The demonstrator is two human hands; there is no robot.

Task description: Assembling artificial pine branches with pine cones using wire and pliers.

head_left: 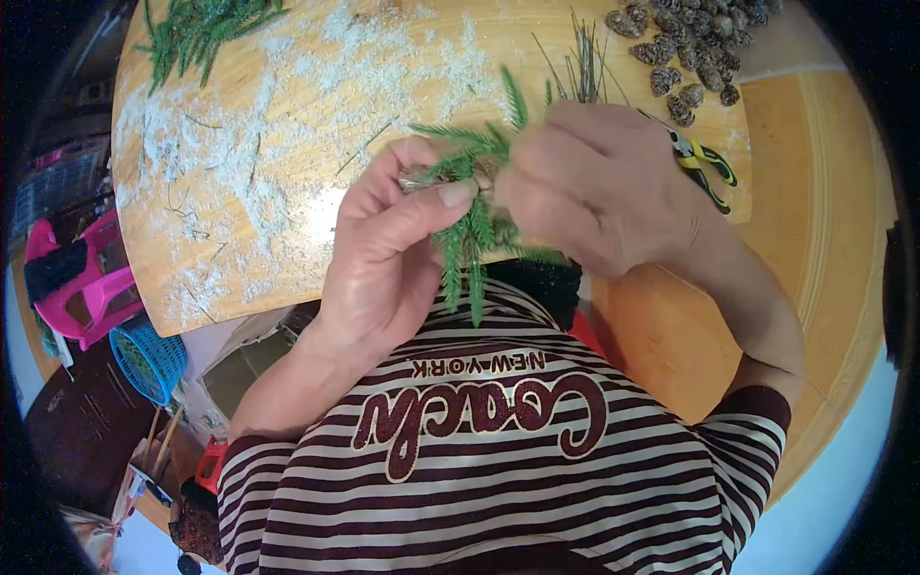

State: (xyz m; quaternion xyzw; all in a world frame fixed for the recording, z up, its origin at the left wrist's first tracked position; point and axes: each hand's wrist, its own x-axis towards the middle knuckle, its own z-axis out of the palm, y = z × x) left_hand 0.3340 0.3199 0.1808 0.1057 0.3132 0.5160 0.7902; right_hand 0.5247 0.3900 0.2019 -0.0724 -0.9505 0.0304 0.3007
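Observation:
My left hand [379, 235] is closed around a bunch of green pine sprigs [470, 230], its thumb pressed across their middle. Needled tips fan out above and below the thumb. A small brownish, shiny piece shows between the thumb and fingers, too covered to name. Right beside the bunch is my right hand [604, 182], slightly blurred, fingers curled shut against the sprigs' right side. What those fingers pinch is hidden. Beyond it, several thin dark wire stems [586, 67] lie on the table. Yellow-and-black pliers [704, 163] rest by my right wrist.
Pinecones [685, 48] are heaped at the table's far right. More green sprigs [196, 38] lie at the far left. White flakes cover much of the wooden table [297, 206]. Down on the left are a pink plastic chair [91, 287] and a blue basket [149, 359].

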